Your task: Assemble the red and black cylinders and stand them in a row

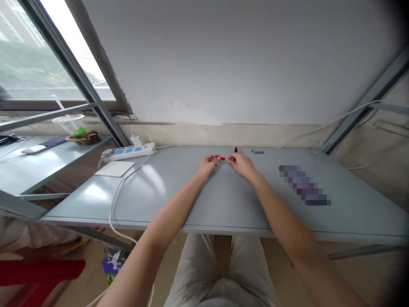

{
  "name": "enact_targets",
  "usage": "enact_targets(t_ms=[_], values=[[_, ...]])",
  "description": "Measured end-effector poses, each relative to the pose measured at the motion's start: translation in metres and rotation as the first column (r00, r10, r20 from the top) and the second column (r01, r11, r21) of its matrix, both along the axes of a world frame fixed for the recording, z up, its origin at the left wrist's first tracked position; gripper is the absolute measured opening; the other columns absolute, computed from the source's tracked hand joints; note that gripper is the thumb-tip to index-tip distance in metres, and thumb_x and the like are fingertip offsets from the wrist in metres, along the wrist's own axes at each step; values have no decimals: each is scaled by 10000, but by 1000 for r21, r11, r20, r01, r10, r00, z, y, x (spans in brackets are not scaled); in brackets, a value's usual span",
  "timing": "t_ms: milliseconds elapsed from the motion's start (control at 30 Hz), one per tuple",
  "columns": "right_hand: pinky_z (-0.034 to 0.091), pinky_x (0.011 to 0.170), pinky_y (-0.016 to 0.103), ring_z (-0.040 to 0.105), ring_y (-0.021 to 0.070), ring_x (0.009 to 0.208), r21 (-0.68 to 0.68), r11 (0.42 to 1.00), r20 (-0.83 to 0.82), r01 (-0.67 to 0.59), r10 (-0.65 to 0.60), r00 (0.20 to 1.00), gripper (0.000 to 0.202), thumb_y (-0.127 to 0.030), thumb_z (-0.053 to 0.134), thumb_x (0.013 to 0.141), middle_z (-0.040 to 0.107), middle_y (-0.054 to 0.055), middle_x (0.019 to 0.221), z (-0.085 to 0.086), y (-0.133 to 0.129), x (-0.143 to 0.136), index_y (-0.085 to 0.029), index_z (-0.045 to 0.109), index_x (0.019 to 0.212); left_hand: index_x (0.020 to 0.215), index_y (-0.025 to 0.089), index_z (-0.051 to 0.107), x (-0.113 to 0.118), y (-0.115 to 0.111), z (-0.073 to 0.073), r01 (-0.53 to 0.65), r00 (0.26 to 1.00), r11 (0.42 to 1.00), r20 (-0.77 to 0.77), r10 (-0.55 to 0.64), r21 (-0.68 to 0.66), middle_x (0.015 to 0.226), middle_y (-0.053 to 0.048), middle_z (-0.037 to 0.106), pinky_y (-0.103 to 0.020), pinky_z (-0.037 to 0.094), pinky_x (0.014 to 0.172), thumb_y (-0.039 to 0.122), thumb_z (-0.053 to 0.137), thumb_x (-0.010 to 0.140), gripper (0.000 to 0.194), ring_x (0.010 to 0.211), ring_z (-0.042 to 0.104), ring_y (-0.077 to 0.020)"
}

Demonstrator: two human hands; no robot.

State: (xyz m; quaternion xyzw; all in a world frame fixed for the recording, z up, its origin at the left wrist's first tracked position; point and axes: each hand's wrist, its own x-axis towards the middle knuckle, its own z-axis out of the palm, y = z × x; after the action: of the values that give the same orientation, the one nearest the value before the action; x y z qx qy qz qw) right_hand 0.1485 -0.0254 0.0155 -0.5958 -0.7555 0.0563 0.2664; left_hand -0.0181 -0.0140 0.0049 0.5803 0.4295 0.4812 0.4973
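Note:
My left hand [209, 164] is closed in a pinch on a small red stick-like piece [223, 158], which points right above the grey table. Close to its right end, my right hand [241, 163] has its thumb and fingers pressed together. Whatever they hold, if anything, is too small to make out. Just behind the right fingers shows a small dark red and black object [235, 149], partly hidden by the hand. Several tiny dark pieces [257, 152] lie in a row farther right, near the wall.
A white power strip [131, 151] and a flat white pad [115, 169] lie at the table's left, with a white cable [115, 194] running over the front edge. A pixelated flat object [303, 185] lies at right. Metal posts stand at both sides.

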Motion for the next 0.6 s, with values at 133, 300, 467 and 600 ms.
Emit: enact_targets(t_ms=[133,300,467,600], values=[[409,706,279,584,196,851,-18,999,86,50,-48,995,108,-220,546,817,642,76,923,6,-4,1,-200,611,901,951,134,626,-1,-2,3,59,998,998,15,-59,9,814,-63,656,-198,373,524,235,626,732,242,583,506,-72],[402,690,272,579,207,855,-88,979,152,186,-171,974,87,-157,575,758,633,101,932,6,-4,17,-186,617,829,931,130,634,-2,-1,6,26,1000,999,-10,-26,20,845,-75,666,-220,393,565,284,603,756,234,588,512,-80],[412,688,287,598,228,842,-175,925,149,336,-313,938,102,-154,574,734,654,118,867,1,-1,38,-165,643,807,779,148,662,11,5,1,22,928,981,-369,52,195,767,-72,662,-259,422,647,228,620,724,107,639,535,-123],[422,686,281,608,225,825,-194,910,125,367,-348,929,85,-194,590,735,661,124,846,-2,1,42,-161,658,774,704,165,662,31,10,1,139,814,955,-580,39,260,698,-72,641,-291,422,690,228,627,713,72,687,562,-170]])
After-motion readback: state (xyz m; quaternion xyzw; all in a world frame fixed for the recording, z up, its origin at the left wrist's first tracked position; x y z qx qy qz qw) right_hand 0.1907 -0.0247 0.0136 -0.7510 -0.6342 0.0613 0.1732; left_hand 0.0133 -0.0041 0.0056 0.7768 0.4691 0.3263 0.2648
